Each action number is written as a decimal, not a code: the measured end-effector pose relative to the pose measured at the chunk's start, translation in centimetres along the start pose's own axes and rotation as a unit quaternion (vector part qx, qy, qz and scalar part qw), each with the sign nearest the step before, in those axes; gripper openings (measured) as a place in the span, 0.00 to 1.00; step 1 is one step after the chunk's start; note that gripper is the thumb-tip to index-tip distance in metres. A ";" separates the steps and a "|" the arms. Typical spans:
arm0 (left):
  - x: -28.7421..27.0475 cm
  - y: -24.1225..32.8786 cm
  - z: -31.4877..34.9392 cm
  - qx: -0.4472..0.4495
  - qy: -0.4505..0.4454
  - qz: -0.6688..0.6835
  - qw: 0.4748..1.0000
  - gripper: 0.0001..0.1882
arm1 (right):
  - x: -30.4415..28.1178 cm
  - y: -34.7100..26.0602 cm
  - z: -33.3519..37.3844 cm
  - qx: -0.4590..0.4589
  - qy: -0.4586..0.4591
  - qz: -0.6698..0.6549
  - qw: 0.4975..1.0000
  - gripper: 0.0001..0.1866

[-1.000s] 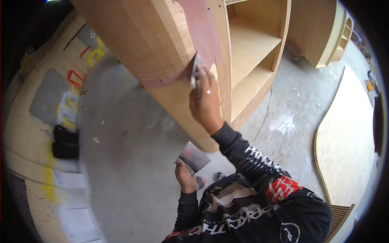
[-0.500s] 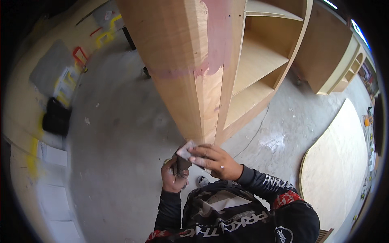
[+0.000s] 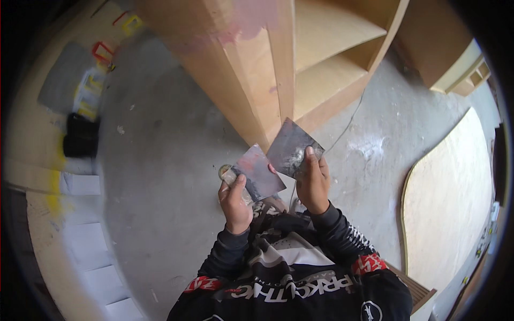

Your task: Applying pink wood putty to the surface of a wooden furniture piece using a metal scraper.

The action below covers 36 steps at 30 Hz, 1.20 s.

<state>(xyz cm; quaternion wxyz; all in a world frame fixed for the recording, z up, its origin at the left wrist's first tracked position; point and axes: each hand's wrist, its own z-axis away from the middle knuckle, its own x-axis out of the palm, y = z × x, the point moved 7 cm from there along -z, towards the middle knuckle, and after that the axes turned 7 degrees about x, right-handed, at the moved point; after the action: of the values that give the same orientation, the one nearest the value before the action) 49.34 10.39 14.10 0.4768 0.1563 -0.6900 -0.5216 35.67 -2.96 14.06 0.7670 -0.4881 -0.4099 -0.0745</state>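
Cataloguing from my remote seat, nearest first: one left hand (image 3: 237,206), thumb clamped on the pale end of a thin square plate (image 3: 258,175) smeared grey and pink, other fingers mostly hidden behind; a pink dab (image 3: 272,168) sits at the plate's edge. One right hand (image 3: 314,184), thumb and fingers pinching a darker plate (image 3: 293,147) by its lower right edge. Whether the two plates touch, I cannot tell. One round rim (image 3: 224,171) beside the left hand, its support unclear. Next, one wooden cabinet (image 3: 259,80), lower corner just past the plates, pink patch (image 3: 249,21) higher up. Changed: a second ago the right hand had a blade against that patch; now both plates are off the wood, so I judge application paused. Farther, at the right edge of the floor (image 3: 160,160), one wavy-edged board (image 3: 450,198); beyond it, a second cabinet (image 3: 439,40).
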 end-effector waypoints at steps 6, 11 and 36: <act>0.6 -0.7 0.9 0.011 0.011 -0.018 1.000 0.11 | -2.0 -1.6 5.1 0.021 -0.097 0.420 0.902 0.11; -1.3 0.6 -1.4 0.192 -0.014 -0.289 0.938 0.12 | -3.3 -0.9 7.4 0.039 -0.202 0.463 0.862 0.12; -10.0 8.8 -7.4 0.471 -0.062 -0.439 0.763 0.33 | 12.9 10.5 1.9 0.002 0.094 0.003 0.996 0.11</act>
<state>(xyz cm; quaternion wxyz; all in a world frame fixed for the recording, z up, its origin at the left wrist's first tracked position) 62.81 16.85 16.79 0.0183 0.6144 -0.7330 -0.2914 48.45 7.63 16.28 0.8035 -0.4782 -0.3348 -0.1173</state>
